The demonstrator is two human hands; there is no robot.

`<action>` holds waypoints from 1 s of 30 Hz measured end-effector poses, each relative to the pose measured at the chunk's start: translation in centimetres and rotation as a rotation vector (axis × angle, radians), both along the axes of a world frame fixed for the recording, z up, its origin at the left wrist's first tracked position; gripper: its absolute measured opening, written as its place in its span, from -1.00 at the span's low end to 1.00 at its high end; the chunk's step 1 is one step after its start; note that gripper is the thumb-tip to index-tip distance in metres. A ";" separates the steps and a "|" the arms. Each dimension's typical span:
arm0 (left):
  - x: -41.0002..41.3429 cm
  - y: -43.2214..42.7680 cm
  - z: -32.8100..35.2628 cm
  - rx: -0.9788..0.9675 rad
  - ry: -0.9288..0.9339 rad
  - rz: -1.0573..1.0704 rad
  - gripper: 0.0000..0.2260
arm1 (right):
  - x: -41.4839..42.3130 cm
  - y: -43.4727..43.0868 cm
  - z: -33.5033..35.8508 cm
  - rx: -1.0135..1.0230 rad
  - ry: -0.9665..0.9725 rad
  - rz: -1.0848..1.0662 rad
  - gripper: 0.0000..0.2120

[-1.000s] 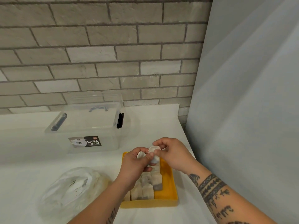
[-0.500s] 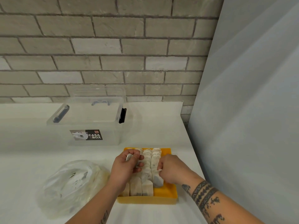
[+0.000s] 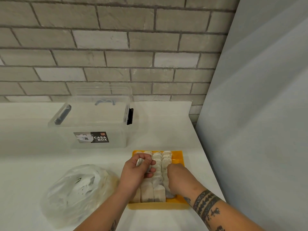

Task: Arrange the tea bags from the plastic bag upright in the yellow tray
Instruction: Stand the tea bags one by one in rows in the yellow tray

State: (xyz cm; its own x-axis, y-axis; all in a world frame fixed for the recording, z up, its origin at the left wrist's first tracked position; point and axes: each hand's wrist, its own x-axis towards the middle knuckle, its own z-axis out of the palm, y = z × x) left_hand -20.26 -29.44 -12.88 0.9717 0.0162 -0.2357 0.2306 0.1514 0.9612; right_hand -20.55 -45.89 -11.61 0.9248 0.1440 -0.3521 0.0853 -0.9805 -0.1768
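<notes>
Two hands over the yellow tray (image 3: 178, 157), one gripping, one unclear.

We see rows of tea bags (image 3: 157, 164) standing upright and packed side by side in the tray's left and middle parts, on the white counter (image 3: 166, 127). Our left hand (image 3: 135, 171) hovers over the left row, its fingers curled round a small bunch (image 3: 140, 162) of further bags. Our right hand (image 3: 179, 179) reaches down into the right-hand row with bent fingers; their tips are hidden, so we cannot tell whether they pinch a bag. Left of the tray lies the crumpled plastic bag (image 3: 75, 192), and beyond it stands a clear storage box (image 3: 93, 125) by the brick wall (image 3: 116, 47).
</notes>
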 end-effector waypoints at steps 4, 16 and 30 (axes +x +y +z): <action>0.1 0.2 -0.1 -0.004 0.004 -0.033 -0.91 | -0.3 0.2 0.1 0.014 -0.021 -0.061 -0.77; 0.3 0.7 0.4 -0.090 0.040 -0.057 -0.84 | -1.4 0.8 1.1 0.022 0.062 -0.174 -0.75; 0.1 -0.1 2.1 0.033 -0.022 -0.279 -0.79 | 0.0 -0.5 6.2 0.470 -0.216 -0.231 -0.86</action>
